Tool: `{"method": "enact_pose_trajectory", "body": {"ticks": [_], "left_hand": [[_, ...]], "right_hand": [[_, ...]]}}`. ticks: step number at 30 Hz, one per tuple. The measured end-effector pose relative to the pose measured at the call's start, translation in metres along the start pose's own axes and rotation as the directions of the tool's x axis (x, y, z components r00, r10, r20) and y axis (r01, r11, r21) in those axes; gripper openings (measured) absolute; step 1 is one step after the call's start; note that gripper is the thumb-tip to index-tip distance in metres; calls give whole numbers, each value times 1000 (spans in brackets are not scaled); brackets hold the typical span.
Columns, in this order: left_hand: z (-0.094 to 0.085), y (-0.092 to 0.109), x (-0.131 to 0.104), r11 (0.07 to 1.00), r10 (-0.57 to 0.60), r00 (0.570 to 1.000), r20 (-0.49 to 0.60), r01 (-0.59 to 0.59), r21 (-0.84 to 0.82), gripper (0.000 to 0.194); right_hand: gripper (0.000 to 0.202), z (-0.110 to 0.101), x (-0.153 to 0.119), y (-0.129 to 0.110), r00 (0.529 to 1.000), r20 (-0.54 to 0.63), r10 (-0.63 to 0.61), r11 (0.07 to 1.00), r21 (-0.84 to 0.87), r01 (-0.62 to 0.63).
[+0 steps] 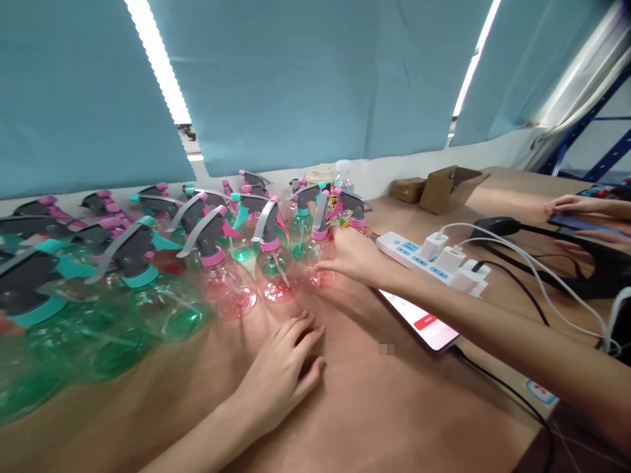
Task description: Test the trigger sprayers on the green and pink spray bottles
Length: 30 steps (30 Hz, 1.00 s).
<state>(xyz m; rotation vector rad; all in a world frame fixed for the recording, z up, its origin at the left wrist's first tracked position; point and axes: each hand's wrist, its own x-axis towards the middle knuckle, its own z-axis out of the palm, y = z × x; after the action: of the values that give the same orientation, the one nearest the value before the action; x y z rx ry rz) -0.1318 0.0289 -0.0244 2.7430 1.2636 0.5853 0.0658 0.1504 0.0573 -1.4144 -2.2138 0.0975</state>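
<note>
Several spray bottles with grey heads stand on the table, among them a green one (170, 305) with a teal collar and a pink one (229, 289). Beside it is another pink-collared bottle (277, 276). My right hand (352, 253) is closed around the right side of a pink bottle (320, 253), whose grey and pink head shows above the fingers. My left hand (286, 364) rests on the bare tabletop in front of the bottles, fingers loosely spread, with nothing in it.
A phone (419, 318) with a lit screen lies under my right forearm. Behind it is a power strip (419, 256) with chargers and cables. An open cardboard box (448, 189) stands farther back, near black headgear (557, 253). Another person's hands (574, 205) hold a device at the far right.
</note>
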Motion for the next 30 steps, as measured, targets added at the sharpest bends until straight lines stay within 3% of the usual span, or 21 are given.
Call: {"method": "enact_pose_trajectory", "body": {"ticks": [8, 13, 16, 19, 21, 23, 26, 30], "left_hand": [[-1, 1, -1, 1000, -14, 1000, 23, 14, -3, 37], [-2, 0, -1, 1000, -16, 1000, 4, 16, -1, 37], [-2, -1, -1, 1000, -14, 1000, 2, 14, 1, 36], [1, -4, 3, 1000, -2, 1000, -15, 2, 6, 36], [3, -5, 11, 1000, -1, 1000, -24, 1, 15, 37], [4, -5, 22, 1000, -11, 1000, -15, 11, 16, 35], [3, -2, 41, 999, -37, 999, 36, 38, -9, 31], [3, 1, 57, 996, -66, 997, 30, 68, -51, 27]], "right_hand": [[55, 4, 6, -6, 1000, 5, 10, 999, -35, -10], [52, -9, -13, -1, 998, -45, -32, 999, 22, 33], [28, -25, -29, 13, 998, -48, 43, 989, 146, -36], [27, -36, -34, 37, 975, -144, 172, 975, 166, -148], [26, -36, -28, 54, 944, -222, 246, 961, 182, -208], [39, -31, -17, 68, 920, -237, 313, 929, 277, -245], [48, -18, 3, 80, 940, -179, 290, 874, 450, -184], [40, -4, 21, 82, 968, -128, 217, 838, 534, -117]]}}
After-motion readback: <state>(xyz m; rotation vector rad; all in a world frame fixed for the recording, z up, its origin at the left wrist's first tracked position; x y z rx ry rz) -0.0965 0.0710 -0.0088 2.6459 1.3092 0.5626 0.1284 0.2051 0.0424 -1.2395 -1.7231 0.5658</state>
